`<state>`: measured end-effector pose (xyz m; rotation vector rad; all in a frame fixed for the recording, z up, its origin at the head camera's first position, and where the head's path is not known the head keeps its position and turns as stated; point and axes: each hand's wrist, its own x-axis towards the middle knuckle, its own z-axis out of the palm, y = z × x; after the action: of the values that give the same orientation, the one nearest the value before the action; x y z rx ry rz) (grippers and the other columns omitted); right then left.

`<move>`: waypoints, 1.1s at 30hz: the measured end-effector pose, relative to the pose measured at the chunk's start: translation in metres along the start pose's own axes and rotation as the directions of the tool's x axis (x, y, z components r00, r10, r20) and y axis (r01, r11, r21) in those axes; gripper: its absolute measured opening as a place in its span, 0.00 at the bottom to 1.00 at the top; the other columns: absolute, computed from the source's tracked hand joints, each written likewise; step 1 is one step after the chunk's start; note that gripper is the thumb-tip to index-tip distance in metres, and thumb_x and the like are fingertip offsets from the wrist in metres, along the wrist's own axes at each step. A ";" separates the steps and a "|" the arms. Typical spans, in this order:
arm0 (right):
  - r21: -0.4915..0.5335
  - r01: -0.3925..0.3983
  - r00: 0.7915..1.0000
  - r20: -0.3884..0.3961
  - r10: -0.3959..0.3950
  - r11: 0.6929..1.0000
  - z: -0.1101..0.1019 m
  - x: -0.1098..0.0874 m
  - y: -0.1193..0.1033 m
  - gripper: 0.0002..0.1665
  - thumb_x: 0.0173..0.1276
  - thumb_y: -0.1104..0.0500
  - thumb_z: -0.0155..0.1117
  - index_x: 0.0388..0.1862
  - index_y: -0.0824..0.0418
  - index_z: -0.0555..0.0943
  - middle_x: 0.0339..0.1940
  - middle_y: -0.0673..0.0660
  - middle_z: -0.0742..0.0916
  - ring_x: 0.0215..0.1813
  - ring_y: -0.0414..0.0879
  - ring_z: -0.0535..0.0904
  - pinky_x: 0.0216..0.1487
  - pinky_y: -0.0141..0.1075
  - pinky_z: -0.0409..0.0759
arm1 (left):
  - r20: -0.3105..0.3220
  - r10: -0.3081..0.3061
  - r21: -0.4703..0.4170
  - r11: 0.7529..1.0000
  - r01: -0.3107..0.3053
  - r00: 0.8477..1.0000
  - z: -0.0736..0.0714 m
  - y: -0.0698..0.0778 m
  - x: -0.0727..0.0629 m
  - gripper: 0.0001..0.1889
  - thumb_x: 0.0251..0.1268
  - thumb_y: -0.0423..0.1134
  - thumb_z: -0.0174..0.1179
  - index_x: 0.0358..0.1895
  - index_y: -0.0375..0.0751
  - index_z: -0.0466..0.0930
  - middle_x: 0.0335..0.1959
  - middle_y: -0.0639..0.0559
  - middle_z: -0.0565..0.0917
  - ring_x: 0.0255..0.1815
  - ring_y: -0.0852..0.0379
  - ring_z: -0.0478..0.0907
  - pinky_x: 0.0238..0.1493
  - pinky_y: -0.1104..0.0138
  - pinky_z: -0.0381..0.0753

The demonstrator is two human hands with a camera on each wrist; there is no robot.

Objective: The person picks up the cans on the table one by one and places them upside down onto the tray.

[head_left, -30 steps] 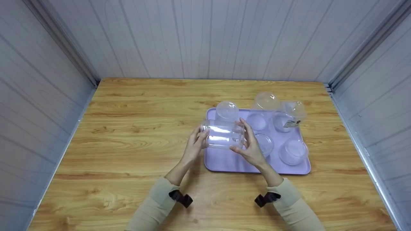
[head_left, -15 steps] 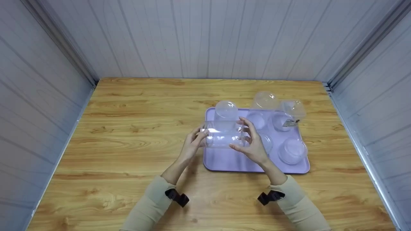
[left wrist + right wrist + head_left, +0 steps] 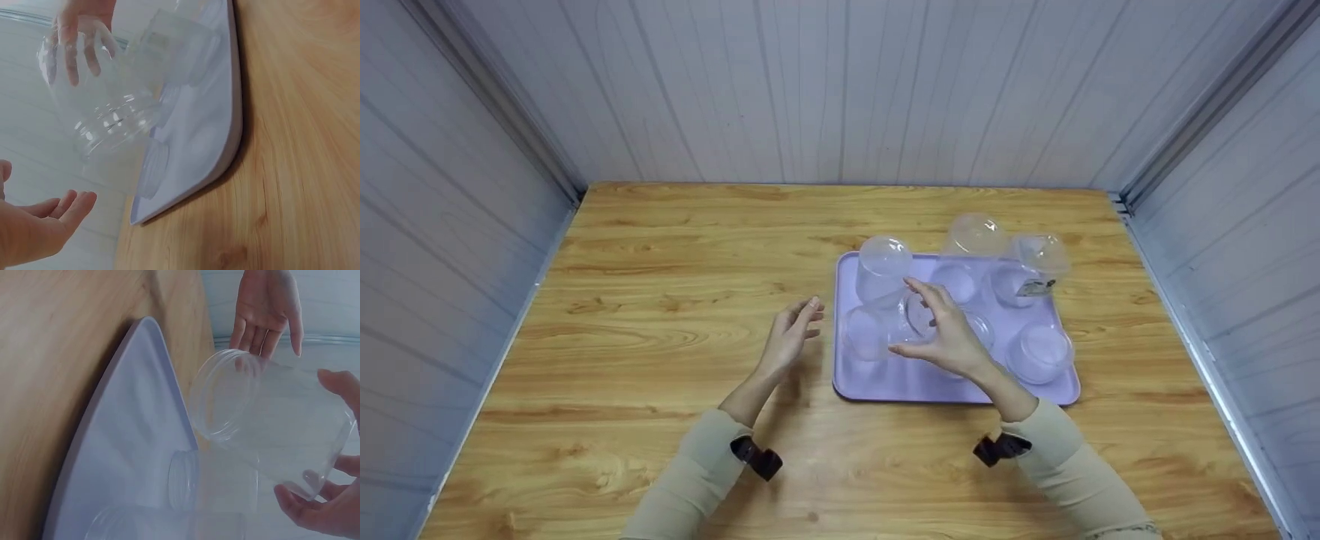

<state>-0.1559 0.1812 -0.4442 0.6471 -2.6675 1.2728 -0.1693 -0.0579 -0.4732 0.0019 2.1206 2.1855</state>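
My right hand (image 3: 952, 341) holds a clear plastic jar (image 3: 870, 334) by its base end, thumb and fingers spread around it. The jar is tilted above the lilac tray (image 3: 885, 388), its ribbed, open mouth pointing left and downward, as the right wrist view shows. My left hand (image 3: 786, 336) is apart from the jar, just left of the tray, palm turned inward and fingers relaxed with nothing in them. In the left wrist view the right-hand fingers (image 3: 71, 62) show through the clear wall of the jar.
Several other clear jars stand on the tray, including one at its back left (image 3: 883, 264) and one at its front right (image 3: 1041, 352). They overlap in view along the back edge. White panel walls (image 3: 840, 90) enclose the wooden table (image 3: 675, 285) on the back and sides.
The left hand has let go of the jar's mouth end and drawn back left. In the right hand, the jar has gone from level to tilted, mouth end lower.
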 end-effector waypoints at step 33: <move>-0.348 0.030 0.950 0.301 0.082 0.937 0.015 0.024 -0.009 0.58 0.38 0.49 0.76 0.68 0.58 0.57 0.57 0.62 0.68 0.52 0.55 0.66 0.47 0.45 0.72 | 0.090 0.273 0.726 0.640 -0.251 0.958 -0.013 -0.001 0.021 0.29 0.64 0.49 0.48 0.61 0.31 0.61 0.57 0.39 0.65 0.57 0.46 0.64 0.56 0.57 0.65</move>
<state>-0.1732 0.1572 -0.4405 0.8162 -3.0561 0.7116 -0.1914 -0.0695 -0.4756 0.3629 3.0142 1.2463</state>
